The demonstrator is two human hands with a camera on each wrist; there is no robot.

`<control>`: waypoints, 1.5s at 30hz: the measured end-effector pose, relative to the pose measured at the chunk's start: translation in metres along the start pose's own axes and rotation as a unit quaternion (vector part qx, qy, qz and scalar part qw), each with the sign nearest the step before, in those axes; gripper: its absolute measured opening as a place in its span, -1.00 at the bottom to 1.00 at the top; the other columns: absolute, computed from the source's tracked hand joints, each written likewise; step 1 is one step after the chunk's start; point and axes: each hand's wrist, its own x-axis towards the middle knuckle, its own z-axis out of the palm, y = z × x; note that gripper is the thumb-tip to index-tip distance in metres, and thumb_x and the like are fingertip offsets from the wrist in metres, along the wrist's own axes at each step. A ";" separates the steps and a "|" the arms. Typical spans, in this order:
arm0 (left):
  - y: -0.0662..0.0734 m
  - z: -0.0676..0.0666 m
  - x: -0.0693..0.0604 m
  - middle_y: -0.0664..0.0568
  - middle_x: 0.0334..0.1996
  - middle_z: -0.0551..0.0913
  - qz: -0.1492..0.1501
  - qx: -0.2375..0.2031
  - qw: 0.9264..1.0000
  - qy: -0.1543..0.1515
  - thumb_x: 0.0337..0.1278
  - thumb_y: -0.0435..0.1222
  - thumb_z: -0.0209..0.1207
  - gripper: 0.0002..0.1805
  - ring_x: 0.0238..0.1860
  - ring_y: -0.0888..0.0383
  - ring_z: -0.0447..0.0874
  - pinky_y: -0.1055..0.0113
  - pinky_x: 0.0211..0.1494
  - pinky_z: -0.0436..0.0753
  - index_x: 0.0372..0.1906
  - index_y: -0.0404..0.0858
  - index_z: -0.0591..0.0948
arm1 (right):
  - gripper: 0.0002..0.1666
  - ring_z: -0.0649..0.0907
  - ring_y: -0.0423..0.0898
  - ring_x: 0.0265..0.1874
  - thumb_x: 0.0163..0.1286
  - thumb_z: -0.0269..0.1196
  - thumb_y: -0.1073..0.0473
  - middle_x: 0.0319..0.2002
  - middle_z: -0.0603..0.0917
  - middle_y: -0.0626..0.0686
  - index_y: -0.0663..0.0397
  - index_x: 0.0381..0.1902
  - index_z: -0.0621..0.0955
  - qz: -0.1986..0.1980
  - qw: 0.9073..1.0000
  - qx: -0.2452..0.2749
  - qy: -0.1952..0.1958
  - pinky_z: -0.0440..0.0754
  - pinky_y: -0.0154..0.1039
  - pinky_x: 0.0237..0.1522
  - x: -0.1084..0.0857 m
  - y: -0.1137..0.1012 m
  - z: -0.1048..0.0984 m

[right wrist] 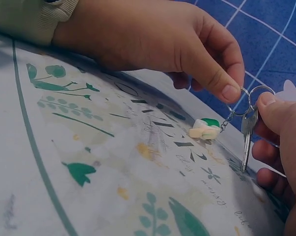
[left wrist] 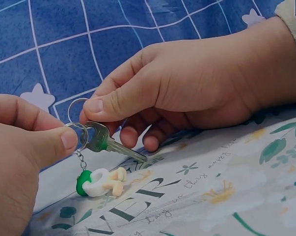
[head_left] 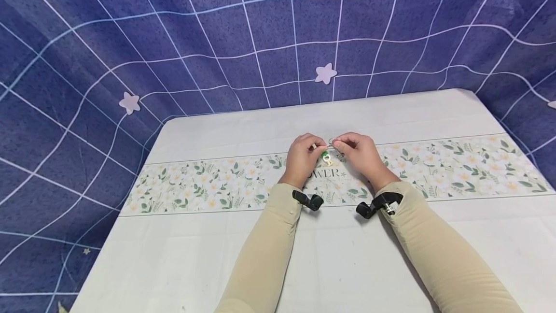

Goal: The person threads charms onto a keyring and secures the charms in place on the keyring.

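Between thumb and finger, my left hand (head_left: 301,158) pinches a metal ring (left wrist: 79,129), from which a short chain and a small green and white figure charm (left wrist: 96,182) hang. My right hand (head_left: 361,156) pinches a second, larger ring (right wrist: 261,89) beside it. A silver key (left wrist: 112,141) hangs where the two rings meet, close to my right fingertips; whether it is on one ring or both, I cannot tell. In the head view the charm (head_left: 326,159) shows below my left fingertips.
A white tablecloth (head_left: 208,255) with a band of printed flowers (head_left: 208,182) covers the table. Behind it hangs a blue curtain (head_left: 269,23) with white grid lines and stars. Black wrist mounts (head_left: 308,200) sit on both sleeves.
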 end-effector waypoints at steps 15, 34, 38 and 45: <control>-0.002 0.003 0.000 0.17 -0.27 0.65 -0.035 -0.040 0.999 -0.010 0.28 -0.18 0.33 -0.90 -0.32 0.24 0.50 0.41 -0.20 0.51 -0.22 -0.11 0.70 | -0.81 0.62 -0.23 -0.34 0.40 0.35 0.25 -0.27 0.74 0.17 0.28 -0.12 0.70 -0.010 0.997 0.073 0.014 0.53 -0.42 -0.22 0.001 0.001 -0.001; -0.004 0.005 0.000 0.15 -0.25 0.73 -0.048 -0.041 0.997 -0.039 0.34 -0.17 0.28 -0.87 -0.38 0.27 0.52 0.44 -0.25 0.51 -0.13 -0.12 0.70 | -0.82 0.55 -0.19 -0.48 0.45 0.29 0.26 -0.41 0.69 0.19 0.17 -0.06 0.73 -0.021 0.998 0.057 0.004 0.46 -0.38 -0.38 0.000 0.003 -0.001; -0.003 0.005 0.000 0.12 -0.26 0.74 -0.039 -0.059 0.997 -0.040 0.34 -0.20 0.29 -0.88 -0.38 0.27 0.53 0.44 -0.24 0.52 -0.15 -0.15 0.70 | -0.85 0.59 -0.18 -0.45 0.42 0.30 0.25 -0.39 0.74 0.15 0.18 -0.11 0.73 -0.011 0.999 0.044 0.009 0.50 -0.37 -0.35 0.000 0.002 0.000; 0.001 0.006 0.001 0.11 -0.28 0.74 -0.042 -0.091 0.994 -0.052 0.33 -0.22 0.30 -0.88 -0.42 0.26 0.49 0.44 -0.30 0.48 -0.15 -0.16 0.73 | -0.87 0.63 -0.16 -0.55 0.41 0.32 0.21 -0.46 0.74 0.12 0.15 -0.19 0.74 0.005 0.999 0.045 0.015 0.53 -0.35 -0.40 -0.002 -0.001 0.000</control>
